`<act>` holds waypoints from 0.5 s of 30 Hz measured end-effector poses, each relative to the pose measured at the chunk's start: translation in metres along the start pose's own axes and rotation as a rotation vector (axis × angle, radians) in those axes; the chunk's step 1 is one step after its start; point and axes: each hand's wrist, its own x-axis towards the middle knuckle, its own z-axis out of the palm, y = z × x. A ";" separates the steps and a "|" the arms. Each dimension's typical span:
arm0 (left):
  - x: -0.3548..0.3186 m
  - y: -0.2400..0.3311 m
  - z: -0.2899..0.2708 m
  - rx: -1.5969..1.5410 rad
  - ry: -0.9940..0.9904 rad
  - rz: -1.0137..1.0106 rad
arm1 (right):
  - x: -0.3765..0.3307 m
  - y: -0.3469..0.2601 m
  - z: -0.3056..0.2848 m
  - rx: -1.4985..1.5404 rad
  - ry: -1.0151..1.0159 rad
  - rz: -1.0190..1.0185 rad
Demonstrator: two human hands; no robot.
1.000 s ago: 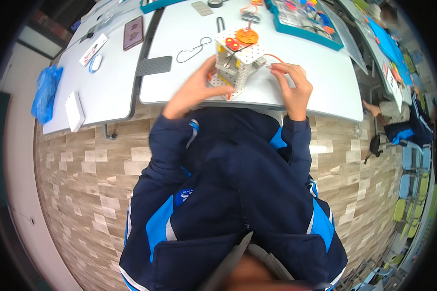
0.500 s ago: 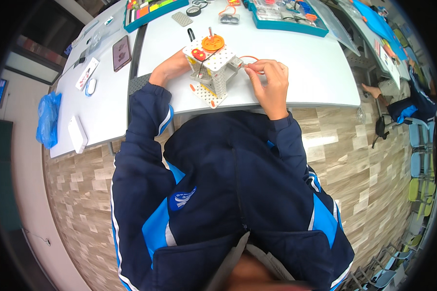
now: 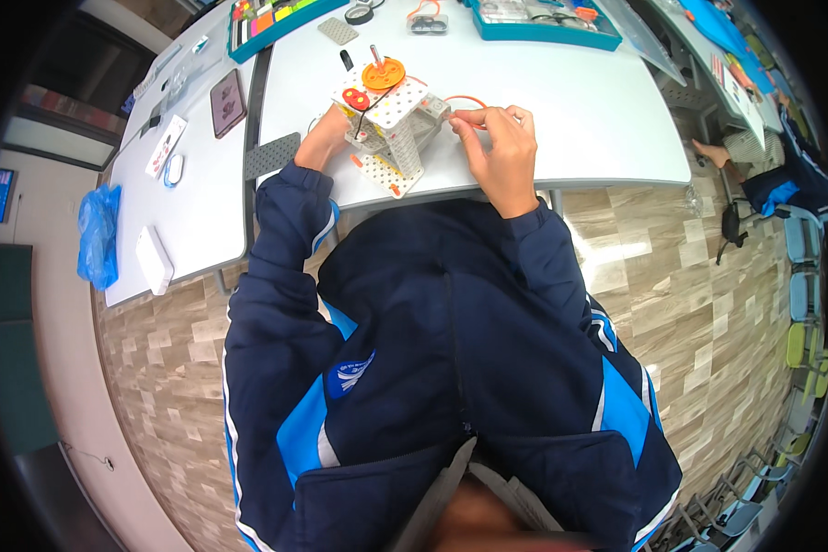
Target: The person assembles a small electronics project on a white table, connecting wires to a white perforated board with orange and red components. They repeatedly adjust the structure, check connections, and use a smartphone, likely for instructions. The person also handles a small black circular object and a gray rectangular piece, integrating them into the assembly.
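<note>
The white model with an orange wheel is at the table's near edge, the left hand partly behind it – its grip I cannot tell – while the right hand narrowly pinches the orange wire beside it.

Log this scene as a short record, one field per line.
Left hand: at the model's left side, fingers hidden behind it
Right hand: fingertips by the orange wire, at the model's right side; grip unclear
Model: upright, white perforated frame, on the main table
Model top: orange wheel, red piece
Beyond model: two teal trays of parts
Left table: phone, white box
Left table's outer edge: blue bag
</note>
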 end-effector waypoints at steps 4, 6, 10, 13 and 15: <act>0.007 -0.009 -0.007 0.014 0.032 -0.094 | -0.002 0.001 -0.001 0.042 -0.035 0.097; 0.008 -0.012 -0.009 0.049 0.007 -0.030 | -0.003 0.000 -0.003 0.099 -0.067 0.209; 0.004 -0.014 -0.007 0.019 0.027 -0.004 | -0.001 0.003 -0.014 0.278 -0.149 0.418; 0.003 -0.012 -0.006 -0.059 0.018 0.005 | 0.001 0.006 -0.020 0.262 -0.166 0.319; 0.003 -0.010 -0.006 -0.032 0.008 0.016 | 0.003 0.007 -0.023 0.265 -0.114 0.254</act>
